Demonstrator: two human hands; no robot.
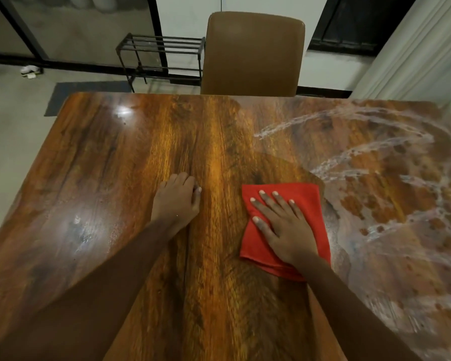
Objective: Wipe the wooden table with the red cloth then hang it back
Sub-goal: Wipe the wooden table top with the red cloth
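We look down on the wooden table (130, 152), whose near edge is cut off below our forearms and whose right edge runs out of view. Its far edge and far left corner show fully. Pale wet streaks (375, 157) loop over the right half, and the grain in the middle is blurred. Behind the far edge stands a brown chair (253, 53), its seat hidden by the table. A pale curtain (414, 48) hangs past the far right corner, a dark metal rack (162, 56) stands left of the chair, and a grey mat (84, 96) lies beyond the far left corner.

The red cloth (310, 201), folded flat, lies right of the table's middle, at the rim of the wet patch. Our right hand (281, 227) presses on it, palm down, fingers straight and spread. Our left hand (176, 201) rests on bare wood well apart from the cloth, fingers curled under, gripping nothing we can see. Wide wood stretches from it to the left edge.

A small white thing (30, 70) on the floor is too blurred to name.
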